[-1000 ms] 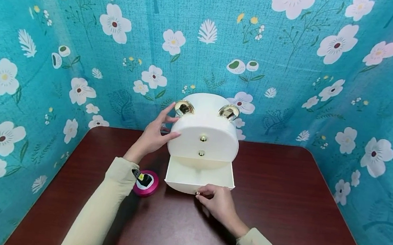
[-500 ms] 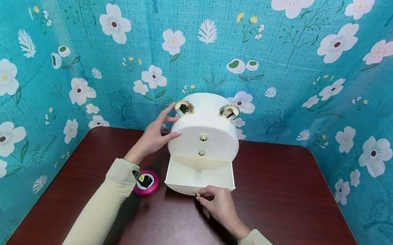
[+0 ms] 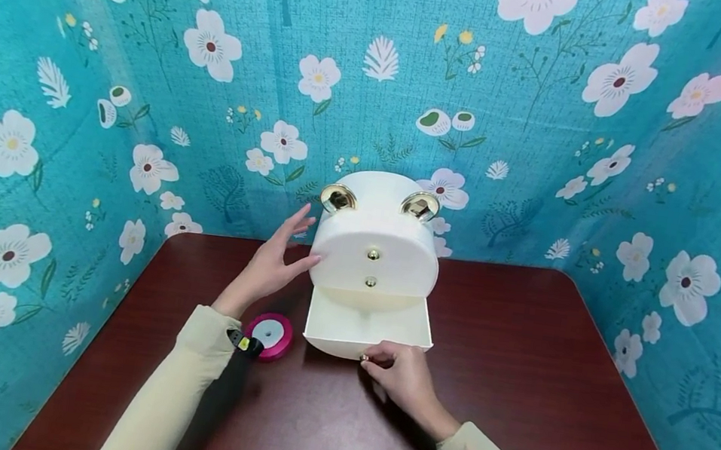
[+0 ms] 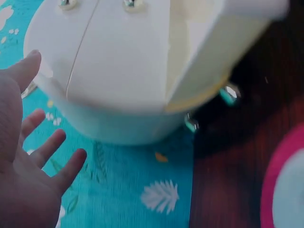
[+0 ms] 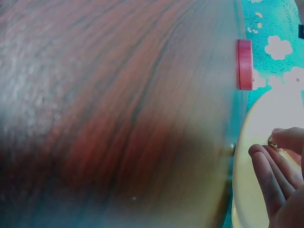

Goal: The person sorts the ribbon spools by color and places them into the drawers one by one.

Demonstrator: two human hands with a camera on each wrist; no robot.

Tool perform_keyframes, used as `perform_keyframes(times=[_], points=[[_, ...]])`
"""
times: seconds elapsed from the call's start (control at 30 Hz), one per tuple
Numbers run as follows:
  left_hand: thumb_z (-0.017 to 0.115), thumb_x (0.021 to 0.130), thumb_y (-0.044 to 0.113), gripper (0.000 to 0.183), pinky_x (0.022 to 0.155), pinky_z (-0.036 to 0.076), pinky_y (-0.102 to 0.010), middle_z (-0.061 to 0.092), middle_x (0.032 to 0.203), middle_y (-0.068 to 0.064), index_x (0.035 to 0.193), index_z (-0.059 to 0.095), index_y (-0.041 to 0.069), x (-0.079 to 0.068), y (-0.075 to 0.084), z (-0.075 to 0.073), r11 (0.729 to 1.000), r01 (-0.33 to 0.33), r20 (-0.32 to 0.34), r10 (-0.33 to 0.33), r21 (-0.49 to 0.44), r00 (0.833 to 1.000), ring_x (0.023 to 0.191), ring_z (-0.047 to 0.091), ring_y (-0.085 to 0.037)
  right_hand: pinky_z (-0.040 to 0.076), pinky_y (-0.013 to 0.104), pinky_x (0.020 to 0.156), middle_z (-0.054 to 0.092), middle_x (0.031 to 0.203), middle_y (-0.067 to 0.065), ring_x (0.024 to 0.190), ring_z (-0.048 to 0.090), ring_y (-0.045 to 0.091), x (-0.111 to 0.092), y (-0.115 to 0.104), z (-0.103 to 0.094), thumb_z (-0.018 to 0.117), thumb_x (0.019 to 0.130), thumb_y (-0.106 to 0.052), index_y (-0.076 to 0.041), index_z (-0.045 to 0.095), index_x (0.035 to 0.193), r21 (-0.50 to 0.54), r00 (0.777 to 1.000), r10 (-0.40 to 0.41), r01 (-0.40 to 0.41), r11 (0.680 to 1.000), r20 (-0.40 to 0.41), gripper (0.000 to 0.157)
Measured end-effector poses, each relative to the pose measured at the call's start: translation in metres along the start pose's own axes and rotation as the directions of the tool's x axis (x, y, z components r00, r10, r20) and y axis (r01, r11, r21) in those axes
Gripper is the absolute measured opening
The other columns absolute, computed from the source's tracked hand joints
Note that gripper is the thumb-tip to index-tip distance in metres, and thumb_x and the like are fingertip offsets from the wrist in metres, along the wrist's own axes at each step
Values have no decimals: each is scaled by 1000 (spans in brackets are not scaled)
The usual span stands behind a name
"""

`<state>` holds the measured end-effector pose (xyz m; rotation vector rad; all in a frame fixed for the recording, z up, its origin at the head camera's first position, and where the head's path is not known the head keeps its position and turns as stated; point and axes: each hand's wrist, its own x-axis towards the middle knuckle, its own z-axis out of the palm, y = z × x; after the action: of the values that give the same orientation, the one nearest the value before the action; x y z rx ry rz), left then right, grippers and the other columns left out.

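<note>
A white rounded drawer box (image 3: 342,261) with gold fittings on top stands at the back of the table. Its bottom drawer (image 3: 358,317) is pulled out, and the part of it that shows holds nothing. Thumb and fingers of my right hand (image 3: 407,377) pinch the small gold knob (image 5: 271,141) on that drawer's front. My left hand (image 3: 266,269) is beside the box's left side, fingers spread and fairly straight. In the left wrist view a gap shows between most of the left hand's fingers (image 4: 69,171) and the box; thumb contact is unclear.
Left of the drawer, below my left wrist, lies a pink ribbon spool (image 3: 279,343) with a white centre. The dark red wooden table (image 3: 519,368) reaches back to a blue flowered cloth (image 3: 374,120) close behind the box.
My left hand has come away from the box's side, moving left and slightly toward me, uncovering more of the spool. The right hand stays on the knob, with the drawer out about the same.
</note>
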<state>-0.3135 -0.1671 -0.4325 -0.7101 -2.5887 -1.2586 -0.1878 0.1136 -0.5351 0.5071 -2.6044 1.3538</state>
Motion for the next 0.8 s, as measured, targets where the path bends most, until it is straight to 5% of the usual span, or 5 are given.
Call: perform_keyframes(times=[0.23, 0.5, 0.8], points=[[66, 84, 54, 88, 105, 38, -53, 37, 151, 1, 153, 14, 37, -41, -32, -15, 989, 91, 52, -98, 116, 994, 136, 38, -21, 55, 21, 70, 71, 74, -14, 38, 54, -2, 1, 1, 0, 80, 78, -16, -21, 76, 88, -24, 1000, -1, 1, 1000, -10, 12], [77, 73, 53, 101, 100, 37, -64, 43, 146, -4, 151, 13, 42, -102, -66, -27, 951, 203, 139, -240, 234, 961, 134, 37, -28, 54, 20, 70, 71, 73, -16, 37, 53, -2, 4, 1, 2, 80, 78, -16, -23, 75, 89, -8, 1000, 4, -4, 1000, -11, 13], [83, 60, 59, 114, 92, 48, -53, 46, 143, -4, 151, 16, 42, -130, -81, -26, 934, 204, 240, -278, 293, 930, 126, 40, -23, 55, 22, 69, 71, 74, -17, 48, 59, -3, 2, 1, 2, 80, 77, -16, -23, 75, 87, -15, 1000, 9, -9, 1000, -21, 13]])
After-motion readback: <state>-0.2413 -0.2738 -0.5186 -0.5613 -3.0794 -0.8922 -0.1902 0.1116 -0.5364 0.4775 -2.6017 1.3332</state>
